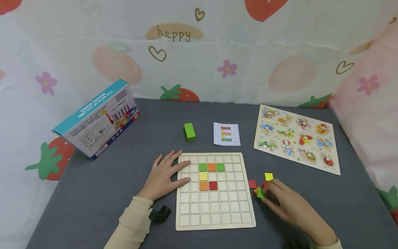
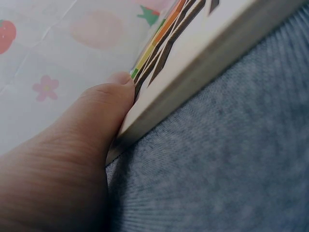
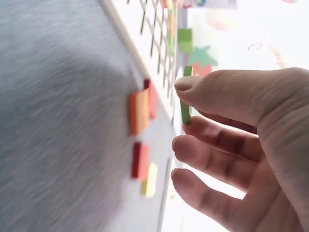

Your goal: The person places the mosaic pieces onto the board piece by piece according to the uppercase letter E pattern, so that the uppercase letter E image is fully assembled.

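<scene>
A pale grid board [image 1: 216,208] lies in front of me. My left hand [image 1: 160,176] rests on its left edge with spread fingers, and the thumb [image 2: 108,104] lies along that edge in the left wrist view. On the grid, green [image 1: 202,167], orange [image 1: 211,167] and green tiles sit in one row, a yellow tile [image 1: 203,176] below them, then orange and red [image 1: 213,185]. To the right of the board, my right hand [image 1: 289,205] pinches a green tile [image 3: 185,113] between thumb and fingertip. Around it lie loose red [image 1: 252,184], orange [image 3: 139,112] and yellow [image 1: 268,176] tiles.
Behind the board stand a green block [image 1: 189,132] and a small card [image 1: 235,135] printed with a coloured grid pattern. An insect picture board [image 1: 292,162] lies at the back right. A blue-topped box [image 1: 99,121] leans at the back left, near the patterned cloth [image 1: 192,69].
</scene>
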{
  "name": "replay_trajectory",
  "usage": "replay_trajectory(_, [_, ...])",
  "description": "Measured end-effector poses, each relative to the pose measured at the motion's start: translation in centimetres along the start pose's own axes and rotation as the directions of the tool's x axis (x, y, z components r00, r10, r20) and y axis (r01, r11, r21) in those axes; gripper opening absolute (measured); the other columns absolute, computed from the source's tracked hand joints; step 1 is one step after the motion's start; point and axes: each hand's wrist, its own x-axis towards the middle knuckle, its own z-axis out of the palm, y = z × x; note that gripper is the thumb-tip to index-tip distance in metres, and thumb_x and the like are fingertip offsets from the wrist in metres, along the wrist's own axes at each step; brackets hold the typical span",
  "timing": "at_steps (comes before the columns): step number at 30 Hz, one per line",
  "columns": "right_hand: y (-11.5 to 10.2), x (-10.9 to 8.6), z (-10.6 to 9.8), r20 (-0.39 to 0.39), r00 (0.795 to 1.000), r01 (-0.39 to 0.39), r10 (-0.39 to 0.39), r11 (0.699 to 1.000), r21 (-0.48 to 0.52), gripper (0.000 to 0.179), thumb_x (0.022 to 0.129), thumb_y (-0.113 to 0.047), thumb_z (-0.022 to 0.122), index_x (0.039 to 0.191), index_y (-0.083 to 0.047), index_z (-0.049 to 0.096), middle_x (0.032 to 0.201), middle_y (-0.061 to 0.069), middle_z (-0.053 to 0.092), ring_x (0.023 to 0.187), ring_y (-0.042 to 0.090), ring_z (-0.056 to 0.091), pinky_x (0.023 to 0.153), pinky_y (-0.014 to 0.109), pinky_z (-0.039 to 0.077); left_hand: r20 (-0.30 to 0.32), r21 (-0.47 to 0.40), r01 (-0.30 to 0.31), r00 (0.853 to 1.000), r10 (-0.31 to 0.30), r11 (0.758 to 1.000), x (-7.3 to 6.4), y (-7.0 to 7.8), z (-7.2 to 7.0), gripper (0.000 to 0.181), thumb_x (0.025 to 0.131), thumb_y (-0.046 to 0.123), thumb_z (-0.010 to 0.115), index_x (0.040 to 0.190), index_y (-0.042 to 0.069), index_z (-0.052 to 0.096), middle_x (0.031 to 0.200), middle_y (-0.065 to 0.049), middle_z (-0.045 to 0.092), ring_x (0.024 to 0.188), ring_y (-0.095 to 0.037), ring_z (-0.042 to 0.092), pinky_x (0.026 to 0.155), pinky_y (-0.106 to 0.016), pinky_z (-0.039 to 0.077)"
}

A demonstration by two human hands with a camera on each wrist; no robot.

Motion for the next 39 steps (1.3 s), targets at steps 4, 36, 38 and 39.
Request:
replay_trajectory(4, [-0.8,1.9,0.1,0.008,0.997,0.082,-0.082,0.997,-0.009,0.027,0.077,-0.014,0.081,0.09,-0.021,0.058,0.096,-0.011,0.053,0.077,0.001,0.052,0.063,0.019,0.048,0.005,0.002,0.004,1.0,-0.004,1.0,0.0,0.0,0.0,0.063,0.086,0.065,0.055,0.141,0.037,0.047,0.156,0.0,0.03,0.146,-0.023,0.02,0.117,-0.056,0.008])
replay_trajectory(36, [-3.3,8.3,3.9,0.112,0.94,0.319,-0.321,0.947,0.04,0.014,0.084,-0.02,0.075,0.094,-0.02,0.064,0.097,-0.009,0.058,0.085,0.004,0.055,0.075,0.022,0.053,0.002,0.003,0.01,1.0,-0.01,1.0,0.0,0.1,0.0,0.063,0.086,0.065,0.056,0.141,0.037,0.048,0.156,0.0,0.03,0.146,-0.023,0.02,0.116,-0.057,0.008])
replay_trajectory(38, [-3.4,8.4,4.0,0.105,0.939,0.326,-0.328,0.945,0.042,0.015,0.084,-0.019,0.075,0.094,-0.019,0.065,0.097,-0.009,0.058,0.086,0.005,0.056,0.076,0.022,0.053,0.0,0.002,0.009,1.0,-0.009,1.0,0.0,0.1,-0.1,0.063,0.085,0.065,0.057,0.141,0.037,0.048,0.156,-0.001,0.03,0.146,-0.024,0.02,0.116,-0.057,0.008])
replay_trajectory(39, [-3.4,8.4,4.0,0.101,0.938,0.328,-0.331,0.944,0.043,0.014,0.084,-0.019,0.075,0.094,-0.019,0.065,0.097,-0.008,0.059,0.086,0.005,0.056,0.077,0.022,0.053,-0.001,0.002,0.008,1.0,-0.008,1.0,0.1,0.1,-0.1,0.063,0.085,0.065,0.057,0.141,0.036,0.048,0.156,-0.001,0.031,0.146,-0.024,0.02,0.116,-0.057,0.008])
